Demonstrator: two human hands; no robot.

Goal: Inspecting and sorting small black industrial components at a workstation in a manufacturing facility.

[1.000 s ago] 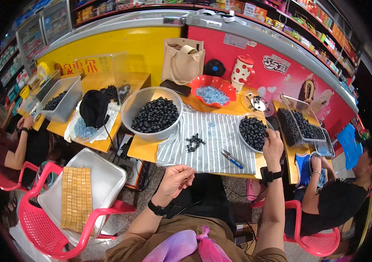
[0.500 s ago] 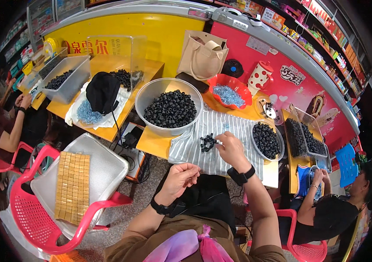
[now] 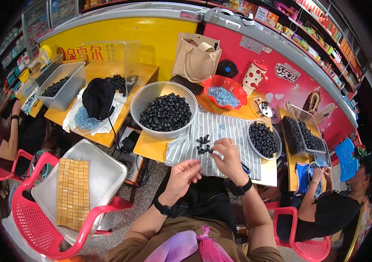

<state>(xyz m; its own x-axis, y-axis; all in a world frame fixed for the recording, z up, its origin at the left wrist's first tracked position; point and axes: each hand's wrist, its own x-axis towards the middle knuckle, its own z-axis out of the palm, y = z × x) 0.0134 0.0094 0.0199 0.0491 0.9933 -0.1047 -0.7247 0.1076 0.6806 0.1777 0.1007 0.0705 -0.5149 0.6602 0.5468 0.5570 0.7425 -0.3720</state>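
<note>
My right hand [image 3: 229,160] is over the front of a grey-and-white striped cloth [image 3: 181,147], thumb and fingertips pinched together. Its fingertips are right beside a small cluster of shiny black beads [image 3: 203,144], and what they grip is too small to make out. Nearer my body, my left hand [image 3: 183,178] hovers off the cloth's front edge with fingers curled and thumb against them; anything between them cannot be made out. A few pale blue bits [image 3: 221,126] lie farther back on the cloth. Beside my right wrist is a dark blue slim object [image 3: 245,168], partly hidden.
A large clear bowl of black beads [image 3: 167,112] stands left of the cloth, a smaller bead tub [image 3: 263,139] right. Behind are a red dish of light blue pieces [image 3: 224,97] and a beige bag [image 3: 196,59]. A pink chair [image 3: 31,222] is at left; a co-worker [image 3: 339,209] sits at right.
My right hand has drawn back toward me and turned, staying pinched. The bead cluster has gone from a rough ring to a more spread shape. My left hand has shifted slightly.
</note>
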